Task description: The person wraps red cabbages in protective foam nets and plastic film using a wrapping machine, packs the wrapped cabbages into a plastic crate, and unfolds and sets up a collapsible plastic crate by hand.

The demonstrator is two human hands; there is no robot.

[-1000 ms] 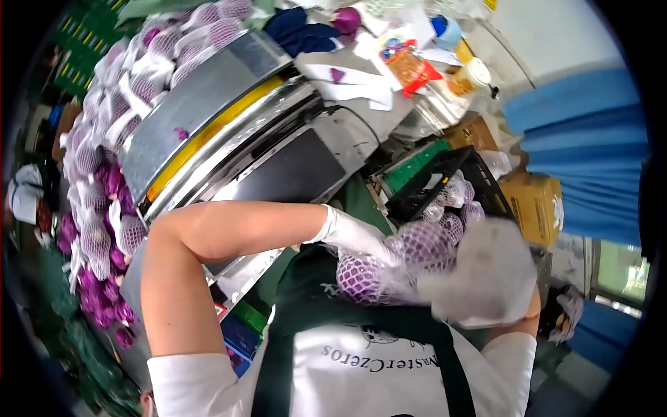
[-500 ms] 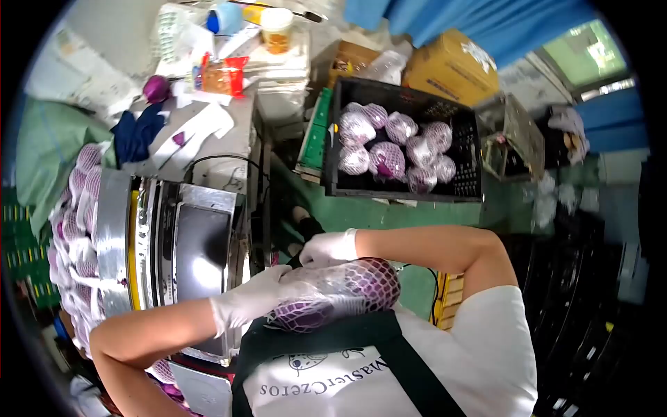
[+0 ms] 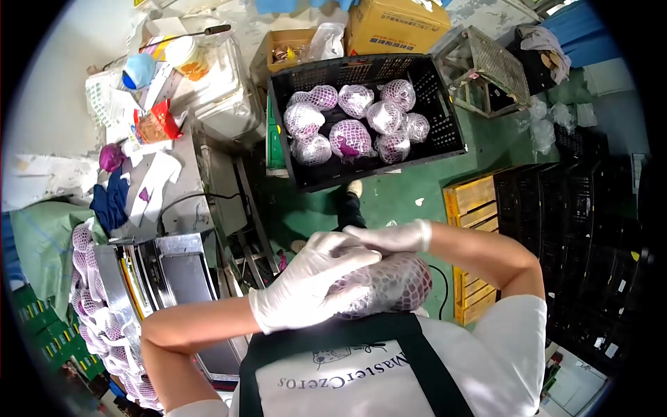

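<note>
Against my chest are red cabbages [image 3: 410, 283] in white foam netting with clear plastic film around them; two rounded lobes show, partly covered by my hands. My gloved left hand [image 3: 313, 278] holds them from the left, its fingers bent over the top. My gloved right hand [image 3: 392, 237] reaches across from the right and rests along their far side, its fingertips partly hidden behind the left hand. Ahead, a black crate [image 3: 379, 174] holds several netted, film-wrapped cabbages [image 3: 351, 139].
A metal-framed wrapping machine [image 3: 184, 267] stands at left, with netted cabbages [image 3: 90, 299] piled beyond it. A cluttered worktable [image 3: 184, 149] carries a loose red cabbage [image 3: 111, 158] and a white cup [image 3: 186, 57]. Stacked black crates [image 3: 570, 236] and a wooden pallet [image 3: 476, 208] are at right.
My view has turned right, away from the machine. My left hand has moved up over the cabbages to meet the right hand. Both hands still hold the bundle at my chest.
</note>
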